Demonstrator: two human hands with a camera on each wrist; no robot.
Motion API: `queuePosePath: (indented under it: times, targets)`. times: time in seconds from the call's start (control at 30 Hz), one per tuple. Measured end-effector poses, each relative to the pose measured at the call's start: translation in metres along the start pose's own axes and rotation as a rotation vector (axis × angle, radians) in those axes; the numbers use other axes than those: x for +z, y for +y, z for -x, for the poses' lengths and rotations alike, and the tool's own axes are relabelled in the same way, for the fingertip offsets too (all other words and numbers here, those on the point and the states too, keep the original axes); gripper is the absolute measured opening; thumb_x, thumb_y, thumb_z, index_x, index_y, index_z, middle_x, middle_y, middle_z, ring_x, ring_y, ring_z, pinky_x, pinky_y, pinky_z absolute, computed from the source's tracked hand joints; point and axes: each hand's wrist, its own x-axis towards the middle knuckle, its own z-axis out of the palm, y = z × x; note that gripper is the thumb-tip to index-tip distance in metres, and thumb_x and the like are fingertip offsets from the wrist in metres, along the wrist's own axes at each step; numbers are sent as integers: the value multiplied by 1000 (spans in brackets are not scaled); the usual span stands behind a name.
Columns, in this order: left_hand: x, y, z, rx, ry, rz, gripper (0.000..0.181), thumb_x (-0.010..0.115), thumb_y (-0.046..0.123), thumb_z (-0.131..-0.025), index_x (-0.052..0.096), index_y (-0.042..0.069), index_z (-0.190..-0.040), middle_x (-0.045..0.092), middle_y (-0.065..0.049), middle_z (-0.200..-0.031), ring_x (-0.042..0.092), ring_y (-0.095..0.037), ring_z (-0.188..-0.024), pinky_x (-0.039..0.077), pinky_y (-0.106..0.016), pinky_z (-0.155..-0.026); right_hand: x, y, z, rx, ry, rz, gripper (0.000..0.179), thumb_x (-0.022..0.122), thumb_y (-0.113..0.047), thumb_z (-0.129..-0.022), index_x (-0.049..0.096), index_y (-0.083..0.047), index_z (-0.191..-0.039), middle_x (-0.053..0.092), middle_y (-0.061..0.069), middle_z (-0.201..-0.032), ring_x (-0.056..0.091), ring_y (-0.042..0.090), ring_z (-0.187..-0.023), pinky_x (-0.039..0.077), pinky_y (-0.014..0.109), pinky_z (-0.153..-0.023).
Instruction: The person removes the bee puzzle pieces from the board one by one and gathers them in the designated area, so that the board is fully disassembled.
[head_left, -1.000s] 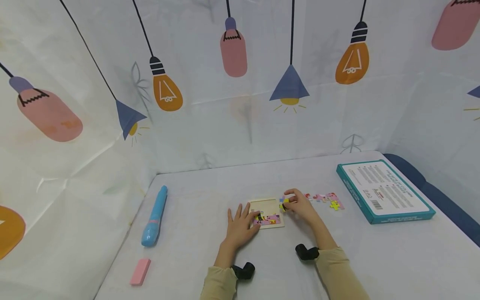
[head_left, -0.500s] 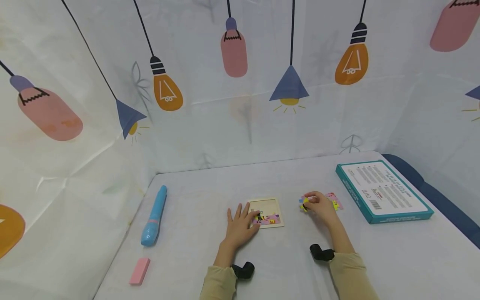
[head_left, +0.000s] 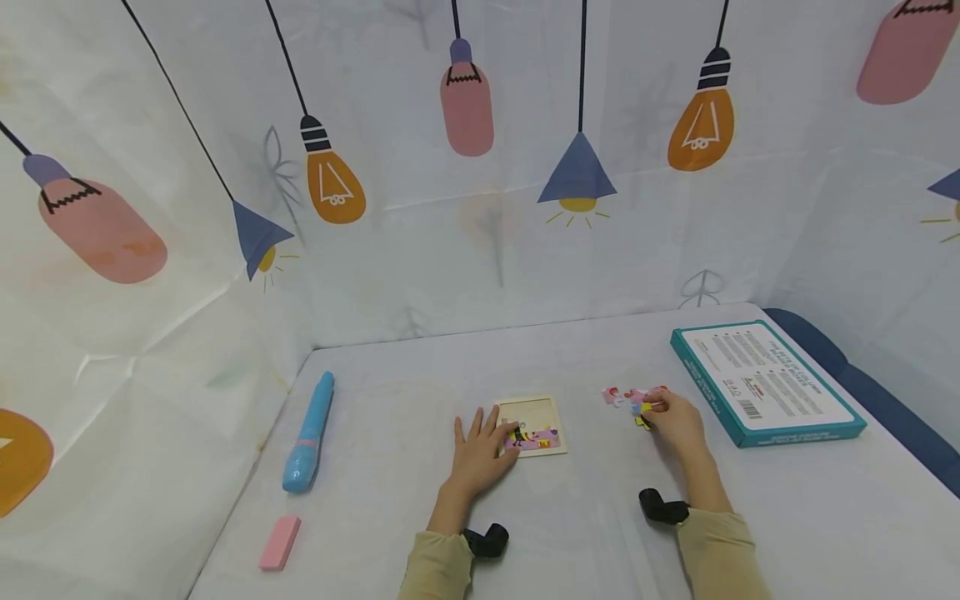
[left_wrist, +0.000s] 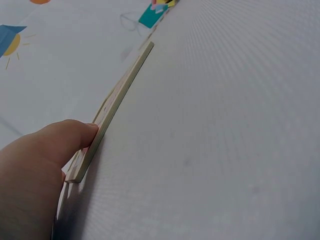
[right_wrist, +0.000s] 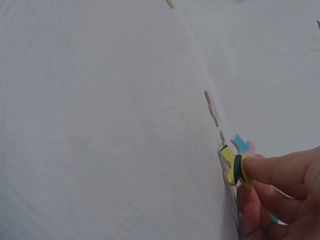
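Note:
A small wooden puzzle tray [head_left: 534, 408] lies on the white table, its lower part filled with pink and yellow pieces. My left hand [head_left: 478, 457] rests with spread fingers on the tray's left side; in the left wrist view the thumb [left_wrist: 70, 140] presses on the tray's edge [left_wrist: 120, 100]. My right hand [head_left: 678, 425] pinches a yellow, black and blue puzzle piece [right_wrist: 231, 167] between thumb and fingertips, held to the right of the tray. Just behind it, several loose puzzle pieces [head_left: 626, 395] lie in a row, partly hidden by the fingers.
A teal and white box [head_left: 768, 383] lies flat at the right back. On the left are a blue microphone-shaped object [head_left: 308, 433] and a pink block [head_left: 281, 543]. A white curtain [head_left: 420, 267] printed with lamps hangs behind the table.
My right hand has moved right with the puzzle piece, away from the tray and over to the loose pieces. My left hand has stayed on the tray.

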Motion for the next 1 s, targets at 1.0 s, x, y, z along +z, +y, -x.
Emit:
queuePosePath:
  times: [1.0]
  targets:
    - [-2,2,1,4,2,-15,46,47,48,-89,51,27,-129,32,-7,-148,23,-34,-138,6,-63,-105,14,-23,0,-107,74,-96,34,58,-11,-87,57,4,-118,60,21,-102,54,33,-93,44,43,-79]
